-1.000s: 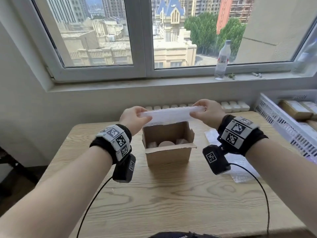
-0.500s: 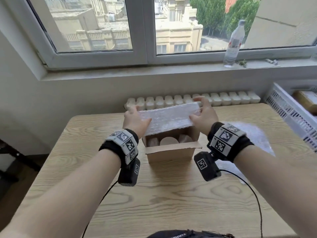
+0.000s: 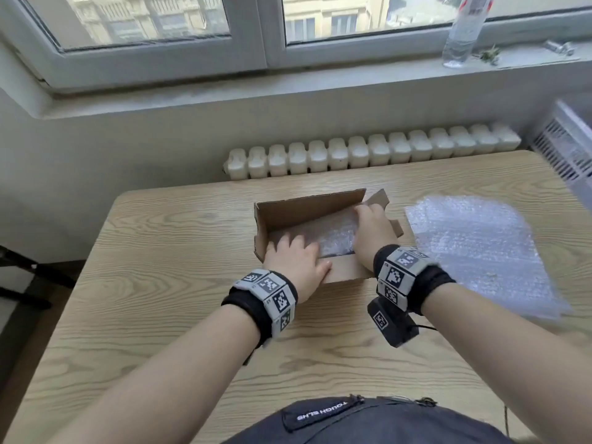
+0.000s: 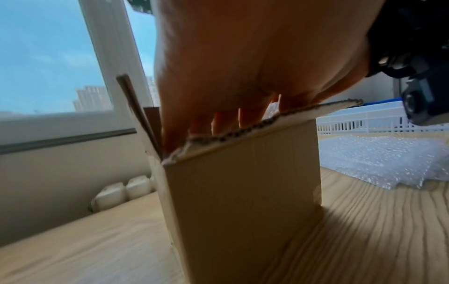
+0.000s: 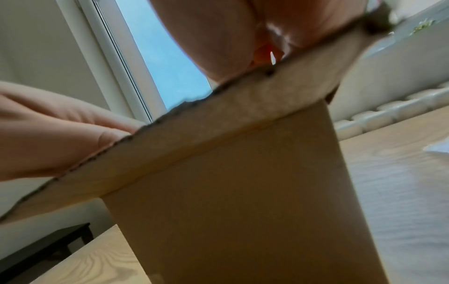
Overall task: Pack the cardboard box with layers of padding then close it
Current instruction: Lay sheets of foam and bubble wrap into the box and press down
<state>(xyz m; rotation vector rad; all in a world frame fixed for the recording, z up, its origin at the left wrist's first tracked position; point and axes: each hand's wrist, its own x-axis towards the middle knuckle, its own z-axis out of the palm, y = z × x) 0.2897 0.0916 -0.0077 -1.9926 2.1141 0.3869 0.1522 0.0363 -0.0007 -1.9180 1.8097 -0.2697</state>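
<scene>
Daylight from a wide window falls on a pale wooden bench (image 3: pixel 179 315) with a radiator (image 3: pixel 368 152) behind it and a water bottle (image 3: pixel 461 33) on the sill. From the head view, the cardboard box (image 3: pixel 298 209) stands mid-bench with all its flaps up or splayed outward. Both hands are inside it: the left hand (image 3: pixel 296 261) and the right hand (image 3: pixel 373 232) lie with fingers fairly straight, pressing a bubble wrap sheet (image 3: pixel 336 237) flat into the box, each grip relaxed and wrapped round nothing. A spare pile of bubble wrap (image 3: pixel 477 248) lies on the bench just right of the box.

From the left wrist, the left hand's fingers (image 4: pixel 226 121) reach down past the near flap (image 4: pixel 279 121) into the box, straight, with a glimpse of wrap beyond.

From the right wrist, blurred, the right palm bears over the same flap edge; its fingertips are hidden inside the box.

By my reading, this padding layer is nearly seated. What is under it cannot be seen now. Possibly more layers from the spare pile remain, and folding the flaps shut is certainly not yet done.
</scene>
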